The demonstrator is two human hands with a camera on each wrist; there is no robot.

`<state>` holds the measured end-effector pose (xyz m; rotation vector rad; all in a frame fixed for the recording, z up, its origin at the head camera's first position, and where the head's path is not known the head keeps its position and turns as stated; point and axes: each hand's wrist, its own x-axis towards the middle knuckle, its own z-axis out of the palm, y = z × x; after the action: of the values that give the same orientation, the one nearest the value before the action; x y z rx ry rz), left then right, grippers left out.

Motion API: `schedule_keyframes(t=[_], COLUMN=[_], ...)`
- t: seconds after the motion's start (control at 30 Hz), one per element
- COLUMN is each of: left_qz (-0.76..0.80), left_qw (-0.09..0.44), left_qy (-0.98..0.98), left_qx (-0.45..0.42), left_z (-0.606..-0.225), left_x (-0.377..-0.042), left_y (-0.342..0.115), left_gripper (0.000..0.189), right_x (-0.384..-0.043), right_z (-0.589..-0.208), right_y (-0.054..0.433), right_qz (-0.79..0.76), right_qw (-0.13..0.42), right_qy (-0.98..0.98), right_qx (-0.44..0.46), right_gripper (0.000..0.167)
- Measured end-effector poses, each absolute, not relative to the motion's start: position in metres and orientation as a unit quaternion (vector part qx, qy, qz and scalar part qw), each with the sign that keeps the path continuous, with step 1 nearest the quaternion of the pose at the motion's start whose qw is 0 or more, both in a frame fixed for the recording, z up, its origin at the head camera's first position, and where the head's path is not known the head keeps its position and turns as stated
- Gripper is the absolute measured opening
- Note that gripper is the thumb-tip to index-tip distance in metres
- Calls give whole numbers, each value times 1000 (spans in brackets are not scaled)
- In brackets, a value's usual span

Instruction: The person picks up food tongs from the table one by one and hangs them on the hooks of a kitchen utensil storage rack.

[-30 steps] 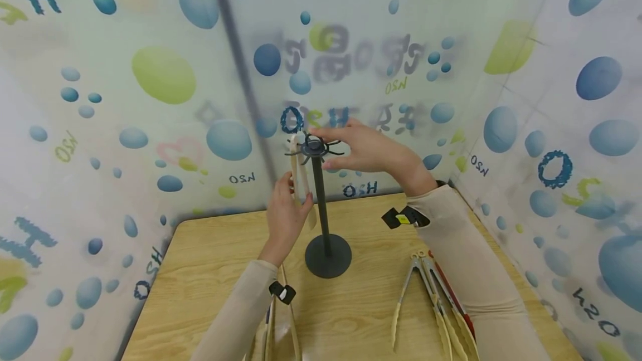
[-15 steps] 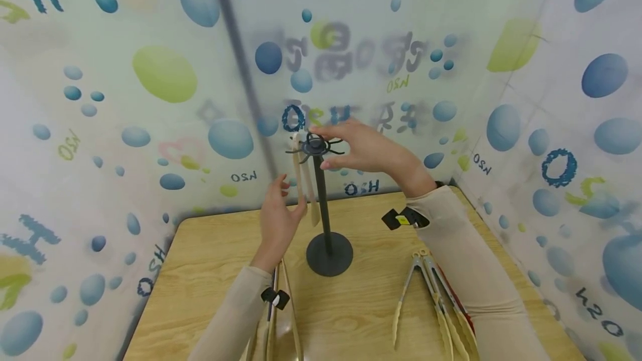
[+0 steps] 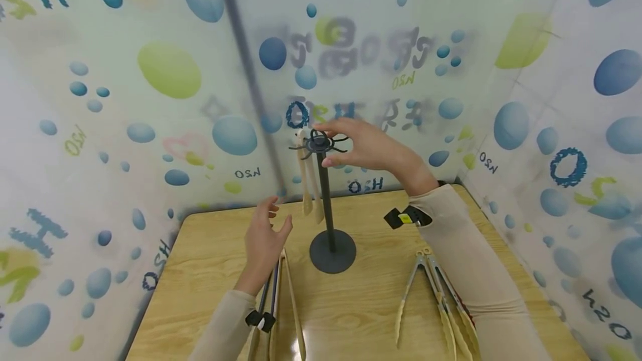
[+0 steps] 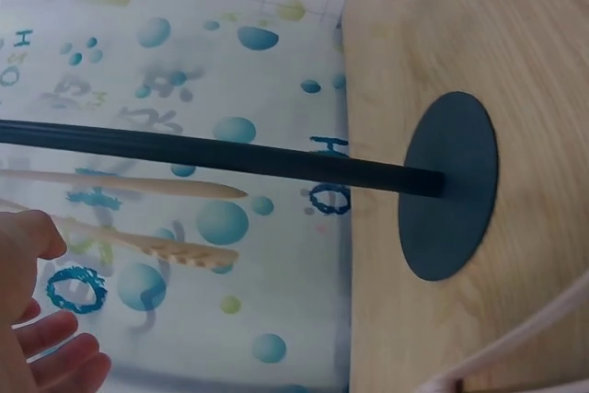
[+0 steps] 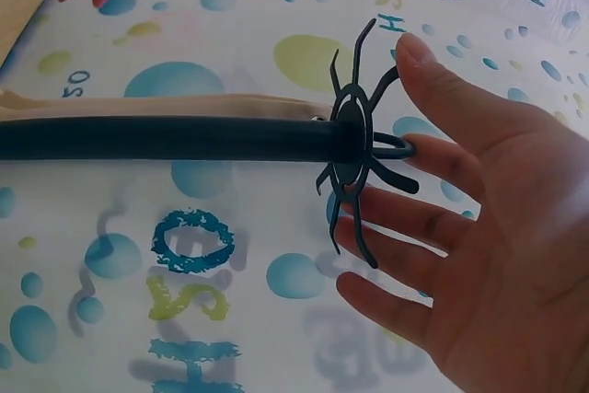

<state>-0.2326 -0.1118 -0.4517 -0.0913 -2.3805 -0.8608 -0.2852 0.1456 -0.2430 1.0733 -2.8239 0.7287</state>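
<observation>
A dark stand (image 3: 327,199) rises from a round base (image 3: 333,261) and carries a ring of curved hooks at its top. From a hook on its left hangs a pair of pale tongs (image 3: 307,206), arms pointing down; the left wrist view shows one scalloped tip (image 4: 198,252). My left hand (image 3: 262,241) is left of the tongs and apart from them, thumb and fingers spread, holding nothing. At the stand's top is my right hand (image 3: 376,148), its fingers extended behind the hooks (image 5: 354,149) and its index finger at the top loop. Its thumb is beside one hook tip.
Several tongs (image 3: 443,311) with pale scalloped tips lie on the wooden table (image 3: 361,305) at the right, beside the right sleeve. More tongs (image 3: 294,308) lie at the front left, partly under the left forearm. Patterned curtain walls (image 3: 165,71) stand behind and beside the table.
My left hand has let go of the hanging tongs and moved down and left, its fingers opening. The tongs hang on the stand. My right hand stays at the stand's top.
</observation>
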Motion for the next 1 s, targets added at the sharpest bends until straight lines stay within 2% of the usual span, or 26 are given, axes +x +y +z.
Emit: schedule_keyframes(t=[0.43,0.8,1.0], left_qz=[-291,-241,-223], left_qw=[173,64,25], left_qy=[-941,-968,-974], left_qx=[-3,19,31], left_z=[-489,-530,-545], left_x=[-216,-199,-188], left_y=[-145,-168,-172], left_gripper=[35,31,34], right_x=[-287,-287,-286], right_z=[-246,-250,-252], right_y=[147,145,142], right_qz=[273,285,285], right_qw=[-4,2,4], right_qy=[-908,-903,-904], right_qx=[319,320,318], right_gripper=[77,77,76])
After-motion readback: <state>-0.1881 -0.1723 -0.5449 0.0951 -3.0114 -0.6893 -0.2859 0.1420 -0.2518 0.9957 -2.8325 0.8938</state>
